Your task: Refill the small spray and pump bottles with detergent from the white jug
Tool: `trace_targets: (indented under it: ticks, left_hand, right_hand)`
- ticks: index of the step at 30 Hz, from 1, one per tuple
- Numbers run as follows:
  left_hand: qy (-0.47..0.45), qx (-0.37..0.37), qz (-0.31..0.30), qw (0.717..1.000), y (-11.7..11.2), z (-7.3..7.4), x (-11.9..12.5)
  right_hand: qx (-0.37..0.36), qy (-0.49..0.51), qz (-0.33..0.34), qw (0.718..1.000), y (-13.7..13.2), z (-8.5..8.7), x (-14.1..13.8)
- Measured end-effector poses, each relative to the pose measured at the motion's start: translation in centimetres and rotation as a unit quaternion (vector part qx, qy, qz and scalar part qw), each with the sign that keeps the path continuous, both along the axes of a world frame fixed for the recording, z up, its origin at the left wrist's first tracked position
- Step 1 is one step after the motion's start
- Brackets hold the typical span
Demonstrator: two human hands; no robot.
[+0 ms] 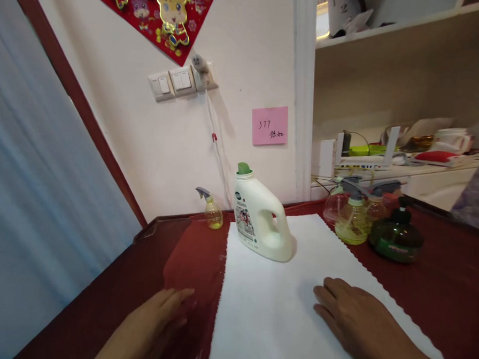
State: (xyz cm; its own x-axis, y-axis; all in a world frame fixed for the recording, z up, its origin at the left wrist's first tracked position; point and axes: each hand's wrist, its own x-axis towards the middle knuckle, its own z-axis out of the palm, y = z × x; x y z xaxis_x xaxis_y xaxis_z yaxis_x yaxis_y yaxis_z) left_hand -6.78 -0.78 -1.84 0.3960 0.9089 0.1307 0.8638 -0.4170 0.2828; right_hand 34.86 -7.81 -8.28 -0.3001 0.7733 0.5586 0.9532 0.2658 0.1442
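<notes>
A pale green detergent jug (263,223) with a side handle stands upright on a white cloth (273,310); a green spout shows in its uncapped neck. My right hand (348,314) rests palm down over the cloth's right part, fingers extended, in front of the jug and apart from it. Over the dark red table left of the cloth is my left hand (162,315), its fingers stretched out and nothing held. Behind it, near the wall, stands a small spray bottle (213,213) with yellow liquid and a grey trigger head.
On the right stand several spray bottles (353,222) and a dark green pump bottle (397,236). A white router (363,160) sits on the shelf behind. A blue curtain (42,180) hangs at left. Wall switches (171,84) and a pink note (269,126) are on the wall.
</notes>
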Motion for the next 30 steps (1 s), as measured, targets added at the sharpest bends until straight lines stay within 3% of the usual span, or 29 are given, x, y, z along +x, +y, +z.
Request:
trace_targets:
  ticks: [3, 6, 12, 18, 23, 30]
  left_hand:
    - [-0.028, -0.005, -0.020, 0.999, 2.6, 2.0, 3.4]
    - [-0.220, -0.065, -0.005, 0.973, 6.0, 2.3, 6.4]
    - [-0.388, -0.096, 0.029, 0.916, 13.7, 0.2, 11.7]
    - [-0.546, -0.172, 0.088, 0.815, 19.9, -2.3, 15.7]
    - [-0.603, -0.234, 0.125, 0.752, 23.7, -2.8, 17.7]
    - [-0.611, -0.330, 0.112, 0.711, 26.3, -1.7, 20.2]
  right_hand:
    - [0.036, 0.000, 0.012, 0.999, 0.6, -2.3, 0.3]
    - [0.054, 0.012, 0.012, 0.998, 0.7, -3.6, 0.5]
    - [0.082, 0.034, 0.025, 0.996, 1.3, -4.6, 0.8]
    - [0.100, 0.036, 0.016, 0.994, 2.0, -5.3, 0.8]
    - [0.138, 0.079, -0.008, 0.987, 2.4, -4.9, 0.1]
    - [0.123, 0.070, -0.027, 0.990, 2.4, -4.8, 0.1]
